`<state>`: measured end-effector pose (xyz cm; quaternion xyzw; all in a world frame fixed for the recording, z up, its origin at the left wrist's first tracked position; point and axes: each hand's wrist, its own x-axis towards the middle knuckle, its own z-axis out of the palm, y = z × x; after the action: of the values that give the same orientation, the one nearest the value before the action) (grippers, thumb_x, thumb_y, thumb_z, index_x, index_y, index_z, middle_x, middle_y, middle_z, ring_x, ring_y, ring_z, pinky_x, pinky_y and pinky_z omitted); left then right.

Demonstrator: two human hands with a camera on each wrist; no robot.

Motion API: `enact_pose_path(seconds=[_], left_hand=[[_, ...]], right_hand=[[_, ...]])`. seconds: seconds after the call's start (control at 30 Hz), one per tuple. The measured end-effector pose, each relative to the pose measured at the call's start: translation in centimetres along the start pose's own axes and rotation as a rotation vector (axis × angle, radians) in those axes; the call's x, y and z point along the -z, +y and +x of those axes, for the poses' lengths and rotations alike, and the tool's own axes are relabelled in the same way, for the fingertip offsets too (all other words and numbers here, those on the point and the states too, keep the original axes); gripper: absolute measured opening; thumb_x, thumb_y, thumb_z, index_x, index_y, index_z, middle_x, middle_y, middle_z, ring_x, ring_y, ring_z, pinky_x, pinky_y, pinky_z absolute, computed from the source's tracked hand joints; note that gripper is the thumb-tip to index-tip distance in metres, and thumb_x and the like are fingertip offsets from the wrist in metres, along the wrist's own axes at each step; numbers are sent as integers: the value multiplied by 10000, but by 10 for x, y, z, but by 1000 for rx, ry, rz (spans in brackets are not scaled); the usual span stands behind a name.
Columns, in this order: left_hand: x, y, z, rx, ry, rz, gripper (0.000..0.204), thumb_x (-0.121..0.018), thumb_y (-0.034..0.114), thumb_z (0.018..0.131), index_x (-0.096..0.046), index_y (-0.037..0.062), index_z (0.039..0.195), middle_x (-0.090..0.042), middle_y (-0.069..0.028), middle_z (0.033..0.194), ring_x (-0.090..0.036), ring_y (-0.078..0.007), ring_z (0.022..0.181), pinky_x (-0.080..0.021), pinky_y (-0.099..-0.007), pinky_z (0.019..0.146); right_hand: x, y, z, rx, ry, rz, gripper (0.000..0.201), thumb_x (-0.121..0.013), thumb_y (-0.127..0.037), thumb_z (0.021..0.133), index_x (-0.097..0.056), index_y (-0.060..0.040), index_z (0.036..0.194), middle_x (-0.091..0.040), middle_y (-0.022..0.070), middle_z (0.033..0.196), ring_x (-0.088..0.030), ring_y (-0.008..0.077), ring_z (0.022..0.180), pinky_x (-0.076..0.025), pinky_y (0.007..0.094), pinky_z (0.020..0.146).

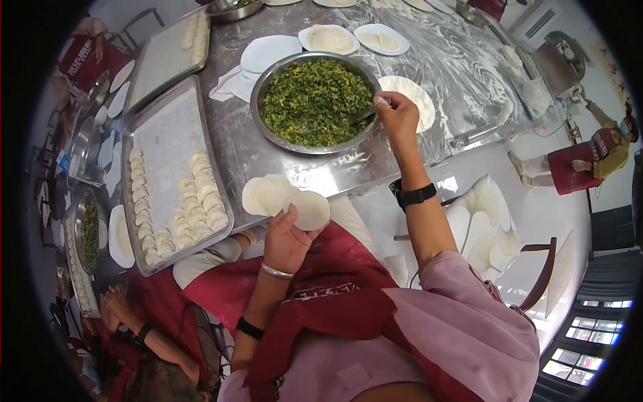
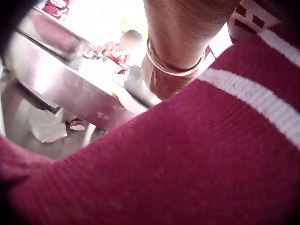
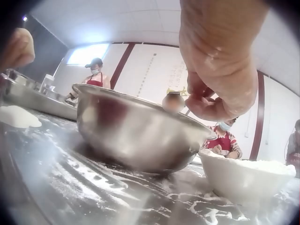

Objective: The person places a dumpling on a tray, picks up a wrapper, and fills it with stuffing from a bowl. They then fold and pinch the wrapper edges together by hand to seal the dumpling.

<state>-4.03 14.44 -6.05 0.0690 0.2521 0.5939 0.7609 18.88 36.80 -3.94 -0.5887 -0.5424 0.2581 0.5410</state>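
Observation:
A round dumpling wrapper (image 1: 312,210) lies across the fingers of my left hand (image 1: 289,236), its edge under the thumb. More wrappers (image 1: 266,195) overlap just behind it at the table's front edge. My right hand (image 1: 400,119) pinches the handle of a metal spoon (image 1: 362,116) over the right side of a steel bowl. Chopped green and yellow filling (image 1: 318,100) fills much of this bowl (image 1: 256,107). In the right wrist view, the spoon (image 3: 173,102) shows at the bowl's rim, below the fingers. Dark red cloth covers most of the left wrist view.
Left of the bowl, a metal tray (image 1: 231,221) holds rows of folded dumplings (image 1: 201,194). A white bowl of flour (image 1: 423,100) stands right of the filling. White plates (image 1: 270,52) sit behind on the floury steel table (image 1: 442,60). A chair (image 1: 539,268) and other people are around.

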Motion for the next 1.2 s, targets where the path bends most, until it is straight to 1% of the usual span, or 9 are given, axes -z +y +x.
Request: enact_pose_path(seconds=[0.17, 0.2, 0.3, 0.4, 0.53, 0.63, 0.83, 1.03, 1.2], left_hand=[[1, -1, 2, -2, 0, -40, 364, -486, 206, 1018, -469, -3, 1316, -572, -147, 1303, -561, -315, 1224, -475, -525, 1024], [2, 0, 2, -4, -2, -49, 365, -484, 208, 1019, -468, -2, 1317, -572, -147, 1303, -560, -315, 1225, -473, -525, 1025], [5, 1, 2, 0, -29, -43, 367, -477, 206, 1023, -458, 1, 1326, -566, -148, 1308, -552, -314, 1233, -465, -524, 1033], [5, 3, 3, -10, -11, -25, 349, -457, 204, 1027, -456, 47, 1338, -556, -135, 1332, -536, -333, 1251, -446, -545, 1045], [1, 15, 4, -89, 11, 10, 347, -445, 198, 1034, -455, 20, 1332, -552, -156, 1327, -540, -330, 1245, -450, -519, 1047], [-5, 28, 9, -119, 46, 48, 357, -444, 197, 1037, -455, -17, 1322, -554, -169, 1312, -549, -320, 1232, -455, -491, 1049], [-12, 55, 32, -207, 79, 143, 364, -446, 199, 1035, -459, -44, 1305, -558, -189, 1294, -567, -311, 1193, -458, -484, 1032], [-13, 76, 57, -262, 70, 101, 358, -452, 152, 1025, -444, -42, 1326, -559, -184, 1298, -552, -312, 1215, -439, -461, 1064], [-25, 83, 78, -306, 36, 62, 368, -424, 150, 1028, -426, -27, 1351, -531, -202, 1330, -520, -337, 1247, -408, -479, 1091]], right_hand=[[-11, -17, -22, 122, -96, -139, 88, -704, -81, 804, -731, -33, 873, -662, 109, 677, -618, 186, 578, -492, 309, 591], [-13, -16, -24, 279, -104, -198, 98, -671, -51, 860, -715, -15, 939, -667, 61, 659, -643, 98, 575, -494, 248, 544], [-26, -18, -30, 275, -155, -161, 88, -658, -36, 863, -707, -9, 931, -678, 68, 672, -677, 116, 602, -509, 252, 555], [-41, -22, -33, 143, -210, -35, 95, -635, -27, 878, -692, 28, 930, -692, 101, 727, -691, 143, 618, -546, 263, 548], [-57, -41, -40, 1, -225, 61, 107, -606, -17, 877, -666, 69, 857, -670, 127, 650, -701, 164, 586, -542, 277, 512], [-64, -49, -39, -138, -233, 181, 128, -600, -15, 888, -657, 93, 847, -669, 132, 680, -703, 185, 596, -567, 276, 510], [-69, -44, -29, -397, -229, 463, 147, -569, 27, 887, -600, 155, 952, -654, 212, 836, -703, 257, 630, -614, 307, 540], [-61, -50, -24, -575, -201, 622, 184, -531, 56, 888, -558, 172, 1028, -634, 212, 870, -703, 274, 697, -634, 320, 581], [-41, -64, -26, -590, -223, 702, 236, -526, 47, 907, -536, 193, 1092, -630, 208, 962, -701, 289, 784, -649, 324, 686]])
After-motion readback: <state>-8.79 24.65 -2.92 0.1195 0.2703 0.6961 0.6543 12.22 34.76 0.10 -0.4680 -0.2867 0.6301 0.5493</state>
